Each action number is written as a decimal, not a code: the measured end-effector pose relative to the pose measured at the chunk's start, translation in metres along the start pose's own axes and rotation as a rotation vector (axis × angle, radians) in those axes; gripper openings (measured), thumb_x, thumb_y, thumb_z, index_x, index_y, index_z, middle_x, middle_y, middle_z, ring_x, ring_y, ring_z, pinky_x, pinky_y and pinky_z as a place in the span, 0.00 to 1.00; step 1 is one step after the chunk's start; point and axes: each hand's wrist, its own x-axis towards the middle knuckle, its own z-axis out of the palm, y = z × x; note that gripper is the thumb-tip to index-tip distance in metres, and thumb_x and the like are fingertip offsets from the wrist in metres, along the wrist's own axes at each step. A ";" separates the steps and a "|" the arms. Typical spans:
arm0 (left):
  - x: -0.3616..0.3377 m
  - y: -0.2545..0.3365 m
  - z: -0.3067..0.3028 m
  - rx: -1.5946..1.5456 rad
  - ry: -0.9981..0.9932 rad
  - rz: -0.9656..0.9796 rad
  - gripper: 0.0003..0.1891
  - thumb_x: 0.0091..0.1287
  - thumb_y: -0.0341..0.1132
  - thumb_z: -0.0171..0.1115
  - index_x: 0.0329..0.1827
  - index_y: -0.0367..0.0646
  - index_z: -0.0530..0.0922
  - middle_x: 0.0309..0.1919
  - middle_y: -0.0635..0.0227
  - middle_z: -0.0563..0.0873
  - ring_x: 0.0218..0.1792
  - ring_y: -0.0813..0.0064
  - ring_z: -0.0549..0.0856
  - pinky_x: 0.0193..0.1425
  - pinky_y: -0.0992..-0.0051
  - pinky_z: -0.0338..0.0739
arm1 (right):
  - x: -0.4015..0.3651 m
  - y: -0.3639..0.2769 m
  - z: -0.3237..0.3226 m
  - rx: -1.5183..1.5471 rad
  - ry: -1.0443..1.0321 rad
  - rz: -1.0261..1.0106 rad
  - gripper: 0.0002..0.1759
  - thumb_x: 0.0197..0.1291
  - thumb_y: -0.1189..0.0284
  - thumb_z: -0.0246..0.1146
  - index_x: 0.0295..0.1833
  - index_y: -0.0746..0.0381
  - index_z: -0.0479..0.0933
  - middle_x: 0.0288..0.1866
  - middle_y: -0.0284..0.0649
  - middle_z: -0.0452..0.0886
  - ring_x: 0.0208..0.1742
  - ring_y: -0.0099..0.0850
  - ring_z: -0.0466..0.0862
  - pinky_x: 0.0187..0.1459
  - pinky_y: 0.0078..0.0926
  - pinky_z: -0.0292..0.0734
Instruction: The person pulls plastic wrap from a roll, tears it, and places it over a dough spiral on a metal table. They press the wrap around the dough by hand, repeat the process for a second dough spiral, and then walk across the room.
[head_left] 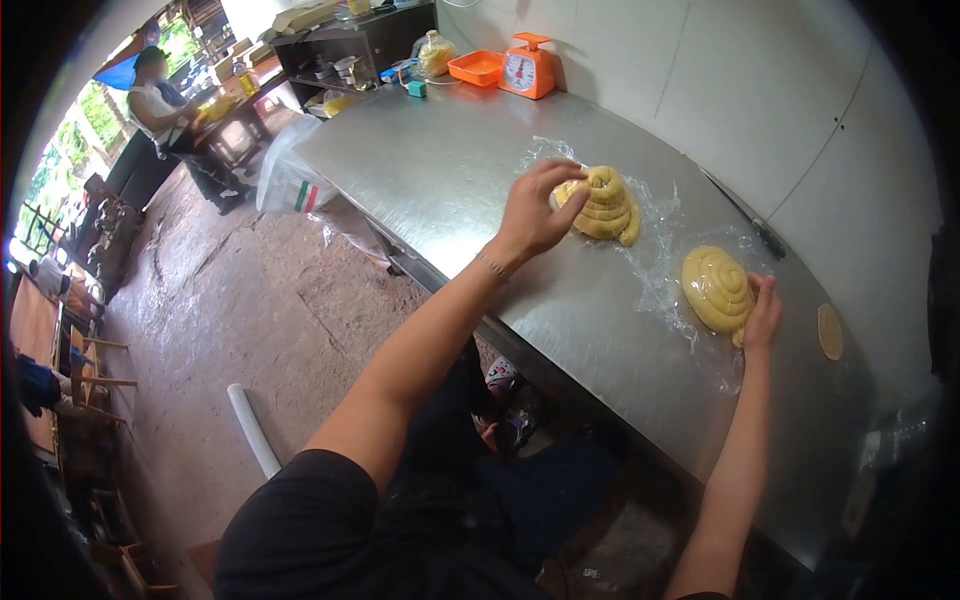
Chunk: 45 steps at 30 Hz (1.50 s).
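Observation:
Two spiral coils of yellow dough rest on plastic wrap on the metal table. My left hand point(540, 212) is at the near side of the left dough coil point(606, 212), which rises in a stepped cone. Its thumb and curved fingers are apart, their tips against the coil's upper edge. The right dough coil point(716, 288) is rounder and shiny, with a short tail at its lower edge. Against that coil's right side lies my right hand point(762, 318), fingers stretched upward; part of it is hidden by its own angle. Crumpled plastic wrap point(656, 290) spreads between and around both coils.
A dark-handled long tool point(768, 240) lies along the wall. Flat tan disc point(830, 332) sits farther right. An orange scale point(527, 70) and orange tray point(477, 68) stand at the back. A clear plastic bag point(285, 178) hangs off the left edge. Another person point(165, 115) stands beyond.

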 end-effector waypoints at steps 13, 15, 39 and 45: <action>-0.315 -0.036 -0.268 0.608 0.025 -0.636 0.17 0.71 0.43 0.74 0.51 0.38 0.92 0.53 0.52 0.94 0.58 0.53 0.92 0.66 0.61 0.84 | 0.001 0.004 0.000 -0.035 0.159 -0.015 0.49 0.84 0.33 0.46 0.60 0.73 0.89 0.56 0.55 0.93 0.62 0.45 0.91 0.67 0.41 0.81; -0.376 -0.044 -0.289 0.606 -0.029 -0.886 0.19 0.70 0.45 0.74 0.52 0.38 0.93 0.49 0.51 0.95 0.55 0.53 0.94 0.63 0.60 0.86 | 0.000 0.005 0.001 -0.010 0.170 -0.002 0.49 0.84 0.33 0.47 0.60 0.73 0.89 0.56 0.55 0.93 0.63 0.45 0.91 0.67 0.41 0.81; -0.360 -0.044 -0.235 0.654 -0.265 -0.899 0.43 0.68 0.55 0.75 0.83 0.47 0.73 0.82 0.38 0.71 0.80 0.35 0.73 0.82 0.48 0.72 | 0.007 0.054 -0.034 0.134 0.239 0.183 0.50 0.86 0.34 0.41 0.76 0.71 0.79 0.76 0.55 0.82 0.78 0.47 0.81 0.78 0.47 0.74; -0.342 -0.110 -0.235 0.506 -0.484 -1.224 0.46 0.68 0.62 0.73 0.85 0.49 0.71 0.80 0.38 0.72 0.80 0.37 0.72 0.79 0.40 0.72 | 0.013 0.056 -0.083 -0.520 0.235 -0.275 0.35 0.92 0.52 0.42 0.69 0.71 0.84 0.66 0.53 0.90 0.68 0.43 0.87 0.74 0.46 0.77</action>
